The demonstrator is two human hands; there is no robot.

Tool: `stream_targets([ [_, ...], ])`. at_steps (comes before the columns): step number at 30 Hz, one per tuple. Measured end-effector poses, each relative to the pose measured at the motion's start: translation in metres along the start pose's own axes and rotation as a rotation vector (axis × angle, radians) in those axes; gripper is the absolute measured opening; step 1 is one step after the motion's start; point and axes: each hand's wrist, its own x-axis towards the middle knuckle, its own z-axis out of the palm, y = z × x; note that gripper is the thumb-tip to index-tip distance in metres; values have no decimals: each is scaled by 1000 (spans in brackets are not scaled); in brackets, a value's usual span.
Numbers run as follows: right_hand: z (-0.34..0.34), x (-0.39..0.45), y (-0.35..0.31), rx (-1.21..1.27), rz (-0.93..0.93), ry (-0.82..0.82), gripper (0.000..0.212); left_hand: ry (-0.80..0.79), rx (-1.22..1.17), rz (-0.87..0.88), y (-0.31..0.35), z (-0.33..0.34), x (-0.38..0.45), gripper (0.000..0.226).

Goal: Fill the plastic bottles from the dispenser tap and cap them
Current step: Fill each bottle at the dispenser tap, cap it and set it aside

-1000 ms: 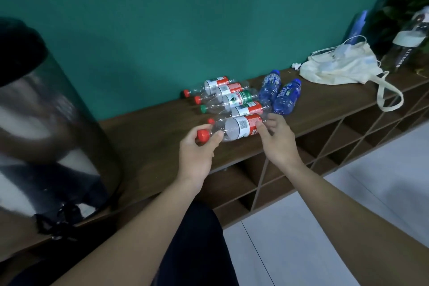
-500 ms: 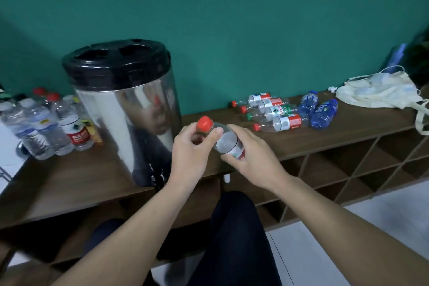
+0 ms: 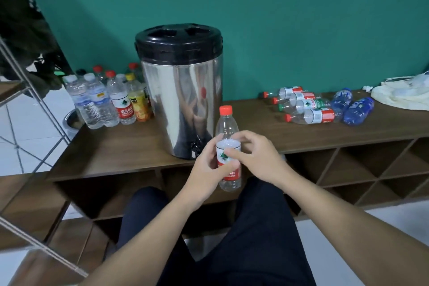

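An empty clear bottle (image 3: 227, 127) with a red cap (image 3: 225, 110) and a red-and-white label stands upright in front of me, above my lap. My left hand (image 3: 207, 169) grips its lower body from the left. My right hand (image 3: 257, 158) holds it from the right, thumb across the label. Just behind it the steel dispenser (image 3: 181, 100) with a black lid stands on the wooden shelf top (image 3: 120, 148); its small tap (image 3: 196, 145) sits low at the front. Several empty bottles (image 3: 311, 105) lie on their sides to the right.
Several upright capped bottles (image 3: 109, 100) stand left of the dispenser. A cream cloth bag (image 3: 404, 95) lies at the far right of the shelf top. A metal rack frame (image 3: 34, 109) slants down the left side. Open cubbies run below the shelf top.
The bottle went from lying on the shelf to tilted in both hands, and now stands upright before the dispenser. My left hand slid from the cap to the body. My view swung left.
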Motion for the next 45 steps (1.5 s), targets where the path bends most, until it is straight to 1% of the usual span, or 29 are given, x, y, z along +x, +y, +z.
stream_targets([
  [3,-7,5,-6,-2,63,-76,29,28,110,8,-14,-6,2,88],
  [5,-15,10,-13,-87,71,-94,37,31,129,15,-21,-7,2,90],
  [6,-19,13,-18,-142,51,-62,40,23,145,17,-24,-7,1,91],
  [8,-23,21,-27,-249,-16,51,39,9,186,13,-31,-7,-1,92],
  [10,-25,29,-34,-367,-81,116,39,7,236,-1,-40,-9,-1,94],
  [12,-25,37,-39,-489,-117,108,42,14,279,-7,-46,-9,-2,95],
  [14,-24,42,-42,-572,-113,82,43,37,308,4,-47,-7,-4,94],
  [16,-22,46,-43,-570,-104,70,42,69,323,18,-43,-4,-5,92],
  [18,-19,48,-42,-513,-89,65,41,95,345,26,-42,1,-5,90],
  [20,-17,47,-40,-490,-75,49,41,131,400,22,-46,4,-2,76],
  [22,-18,45,-38,-499,-75,-3,39,138,417,4,-50,5,-2,60],
  [24,-24,42,-36,-518,-123,-99,34,105,403,8,-53,4,-4,54],
  [26,-34,41,-36,-547,-216,-230,23,59,381,17,-54,1,-7,50],
  [29,-44,43,-34,-635,-316,-400,6,31,350,3,-59,-6,-10,48],
  [31,-46,44,-30,-684,-344,-460,7,31,350,-6,-60,-9,-11,48],
  [32,-46,44,-28,-678,-343,-460,8,30,354,-5,-61,-9,-11,47],
  [34,-43,44,-24,-652,-312,-388,10,30,353,-3,-63,-10,-10,47],
  [35,-39,44,-22,-647,-283,-319,17,34,350,-5,-64,-10,-10,47],
  [37,-30,44,-19,-669,-187,-170,41,39,357,-10,-64,-9,-11,49],
  [39,-21,45,-17,-736,-125,-93,57,36,359,-13,-66,-8,-12,49],
  [41,-15,47,-15,-750,-122,-99,58,26,348,-13,-70,-9,-14,48],
  [45,-14,49,-11,-690,-149,-209,45,19,317,-29,-76,-12,-18,46],
])
